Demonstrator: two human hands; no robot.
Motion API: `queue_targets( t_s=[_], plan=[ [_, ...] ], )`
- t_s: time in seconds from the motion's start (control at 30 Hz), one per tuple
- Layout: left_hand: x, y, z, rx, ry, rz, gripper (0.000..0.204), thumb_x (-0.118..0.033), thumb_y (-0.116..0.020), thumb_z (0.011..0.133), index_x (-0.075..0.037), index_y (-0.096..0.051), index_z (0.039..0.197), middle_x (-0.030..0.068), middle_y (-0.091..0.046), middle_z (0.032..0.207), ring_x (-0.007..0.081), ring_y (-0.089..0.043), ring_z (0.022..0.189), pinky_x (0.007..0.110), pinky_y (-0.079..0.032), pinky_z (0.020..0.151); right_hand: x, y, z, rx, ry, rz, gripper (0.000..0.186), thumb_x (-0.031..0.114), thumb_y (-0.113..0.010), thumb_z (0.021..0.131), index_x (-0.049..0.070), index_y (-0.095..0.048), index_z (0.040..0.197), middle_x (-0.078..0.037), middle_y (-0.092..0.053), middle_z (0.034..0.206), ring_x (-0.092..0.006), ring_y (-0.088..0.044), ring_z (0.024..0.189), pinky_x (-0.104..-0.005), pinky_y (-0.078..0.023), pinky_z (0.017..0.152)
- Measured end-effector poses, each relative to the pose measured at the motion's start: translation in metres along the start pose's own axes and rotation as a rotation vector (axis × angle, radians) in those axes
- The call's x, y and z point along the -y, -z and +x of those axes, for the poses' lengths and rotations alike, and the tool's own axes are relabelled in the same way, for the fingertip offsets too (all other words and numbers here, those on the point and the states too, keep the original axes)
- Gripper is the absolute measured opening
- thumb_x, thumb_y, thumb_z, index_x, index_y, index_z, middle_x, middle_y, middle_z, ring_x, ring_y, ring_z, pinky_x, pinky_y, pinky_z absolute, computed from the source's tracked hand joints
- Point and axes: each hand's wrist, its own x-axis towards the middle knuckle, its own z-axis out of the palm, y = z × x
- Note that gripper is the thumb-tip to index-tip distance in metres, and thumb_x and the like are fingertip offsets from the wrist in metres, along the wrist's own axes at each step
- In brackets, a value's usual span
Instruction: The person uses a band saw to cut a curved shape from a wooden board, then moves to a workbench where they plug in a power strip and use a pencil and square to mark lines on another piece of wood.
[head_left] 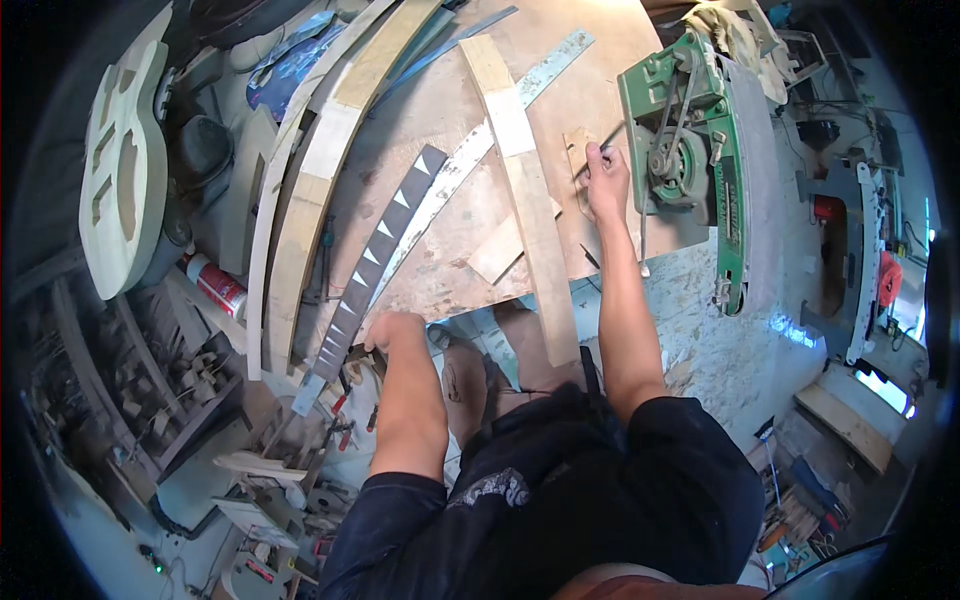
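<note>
On the right of the table, my right hand (605, 185) is closed, thumb and fingers pinched around a thin dark stick (612, 135). Under it lies a small flat tan piece of wood (577, 150). My left hand (393, 330) is at the table's near edge, beside the lower end of a dark fretboard (385, 245) with white triangular inlays. The left fingers are curled and mostly hidden behind the hand. A long white-smeared straightedge (455, 165) lies along the fretboard. Between my hands, a pale wooden board (535, 235) reaches over the near edge toward my body.
A green belt sander (690, 130) stands at the table's right side. Long wooden strips (300, 200) lie along the left, near a pale guitar body (125, 180) and a red-and-white can (215, 285). A short wooden block (500, 250) rests under the pale board. Clamps and offcuts crowd the lower left.
</note>
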Motion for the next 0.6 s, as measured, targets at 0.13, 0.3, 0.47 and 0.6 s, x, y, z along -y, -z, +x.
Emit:
queue_targets(
  t_s=[0.13, 0.3, 0.47, 0.6],
  plan=[
    [-0.001, 0.015, -0.020, -0.005, -0.109, 0.231, 0.067, -0.031, -0.050, 0.093, 0.007, -0.032, 0.145, 0.0141, -0.062, 0.129, 0.0248, -0.064, 0.113, 0.046, -0.040, 0.106, 0.014, -0.026, -0.008, 0.021, -0.080, 0.402, 0.033, 0.031, -0.069, 0.092, 0.005, -0.050, 0.095, 0.001, -0.048, 0.066, -0.0066, -0.045, 0.052, -0.0228, -0.038, 0.043],
    [0.000, 0.016, -0.024, -0.023, -0.173, 0.374, 0.060, -0.035, -0.046, 0.095, -0.002, -0.041, 0.144, 0.0123, -0.063, 0.129, 0.0217, -0.064, 0.112, 0.045, -0.037, 0.108, 0.033, -0.057, -0.015, 0.026, -0.126, 0.488, 0.032, 0.025, -0.071, 0.090, 0.005, -0.046, 0.089, -0.005, -0.058, 0.067, -0.0109, -0.057, 0.047, -0.0248, -0.042, 0.039],
    [-0.004, 0.003, -0.010, -0.038, -0.011, 0.162, 0.047, -0.036, -0.051, 0.093, -0.010, -0.061, 0.130, 0.0063, -0.063, 0.129, 0.0206, -0.064, 0.112, 0.053, -0.039, 0.103, 0.032, -0.067, -0.022, 0.124, -0.123, 0.510, 0.016, 0.005, -0.058, 0.090, -0.004, -0.058, 0.104, -0.010, -0.065, 0.082, -0.0136, -0.066, 0.072, -0.0238, -0.054, 0.060],
    [-0.002, 0.014, -0.027, -0.074, -0.151, 0.330, 0.047, -0.035, -0.051, 0.094, -0.009, -0.059, 0.132, 0.0056, -0.062, 0.131, 0.0209, -0.063, 0.113, 0.050, -0.040, 0.104, 0.027, -0.072, -0.024, 0.124, 0.079, 0.261, 0.004, 0.004, -0.063, 0.086, 0.000, -0.062, 0.087, -0.002, -0.062, 0.073, -0.0067, -0.056, 0.064, -0.0218, -0.045, 0.057]
  ],
)
